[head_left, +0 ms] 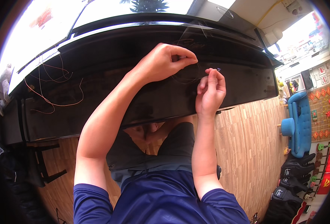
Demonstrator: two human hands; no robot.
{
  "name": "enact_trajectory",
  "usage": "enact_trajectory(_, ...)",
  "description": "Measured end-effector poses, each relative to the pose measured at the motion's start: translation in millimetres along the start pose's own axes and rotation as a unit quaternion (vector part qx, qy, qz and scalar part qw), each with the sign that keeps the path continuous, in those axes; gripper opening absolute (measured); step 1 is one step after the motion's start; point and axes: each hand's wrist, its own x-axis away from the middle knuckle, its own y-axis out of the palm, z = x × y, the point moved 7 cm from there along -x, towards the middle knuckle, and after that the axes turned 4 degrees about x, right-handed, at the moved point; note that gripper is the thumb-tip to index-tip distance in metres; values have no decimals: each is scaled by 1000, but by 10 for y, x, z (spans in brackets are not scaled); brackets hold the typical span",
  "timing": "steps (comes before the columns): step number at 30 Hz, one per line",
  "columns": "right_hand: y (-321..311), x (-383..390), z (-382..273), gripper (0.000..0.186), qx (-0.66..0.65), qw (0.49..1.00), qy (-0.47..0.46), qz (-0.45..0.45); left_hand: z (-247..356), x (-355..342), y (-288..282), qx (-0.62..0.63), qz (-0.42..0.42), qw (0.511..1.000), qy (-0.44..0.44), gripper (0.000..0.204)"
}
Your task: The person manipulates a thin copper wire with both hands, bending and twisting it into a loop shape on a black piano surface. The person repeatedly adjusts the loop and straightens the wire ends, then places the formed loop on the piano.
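Over a glossy black piano lid [247, 85], both my hands are raised close together. My left hand [164, 62] is closed in a pinch, thumb against index finger, on a thin, barely visible string [185, 80]. The string loops down below that hand toward the right one. My right hand [212, 90] has its fingertips pinched together, palm turned toward me, on the string's other part. A tiny blue-purple bit [219, 69] shows at its fingertips. A short gap separates the two hands.
Loose copper-coloured strings [54, 103] lie curled on the piano's left side. A grey plush-like thing [2, 87] sits at the far left. Below left stands a black stool [47, 164]. Across the wooden floor [243, 142] are a blue sofa [301, 123] and black instrument bags [293, 179].
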Motion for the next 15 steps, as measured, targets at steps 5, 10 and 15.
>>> enact_trajectory(5, -87, 12, -40, 17, -73, 996, -21, 37, 23, -3, -11, 24, -18, 998, -64, 19)
enact_trajectory(10, 106, 41, 1, 34, 102, 992, 10, -67, 22, -6, -13, 118, -23, 989, -84, 21)
enact_trajectory(15, 197, 88, -55, 23, 157, 983, -14, -89, 84, 10, -20, 165, -52, 978, -115, 31)
